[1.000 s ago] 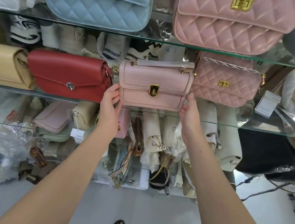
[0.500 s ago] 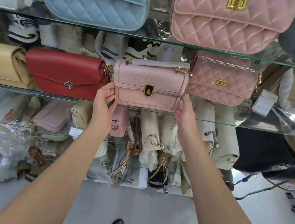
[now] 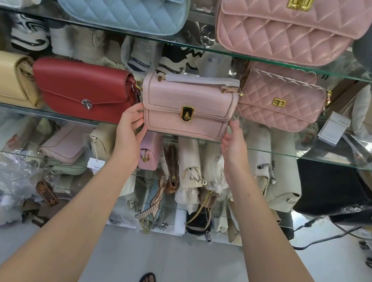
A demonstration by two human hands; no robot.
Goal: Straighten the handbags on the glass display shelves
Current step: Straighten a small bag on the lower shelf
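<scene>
**Glass shelf [image 3: 332, 160], middle tier: pale pink bag [image 3: 188, 103] nudged left**

Glass shelving in tiers, crowded with bags front to back. Well left of the left hand, a beige bag [image 3: 0, 76]. Just left of it, a red bag [image 3: 80, 87], long side along the shelf edge. Left hand [image 3: 131, 123] wrapped round the pale pink bag's lower left corner. Between the hands, standing upright on the shelf with its wrapped handle on top. Gold clasp [image 3: 187, 113] and flap facing outward, long axis running from hand to hand, roughly parallel to the shelf edge. Right hand [image 3: 234, 145] holding the lower right corner the same way. Just right of that hand, a quilted pink bag [image 3: 281, 101], close against the held one. Shifted slightly leftward over the last second, both hands travelling along. Gap to the red bag now almost closed. Probably close to done for this bag: spaced, squared, ready to let go.
</scene>
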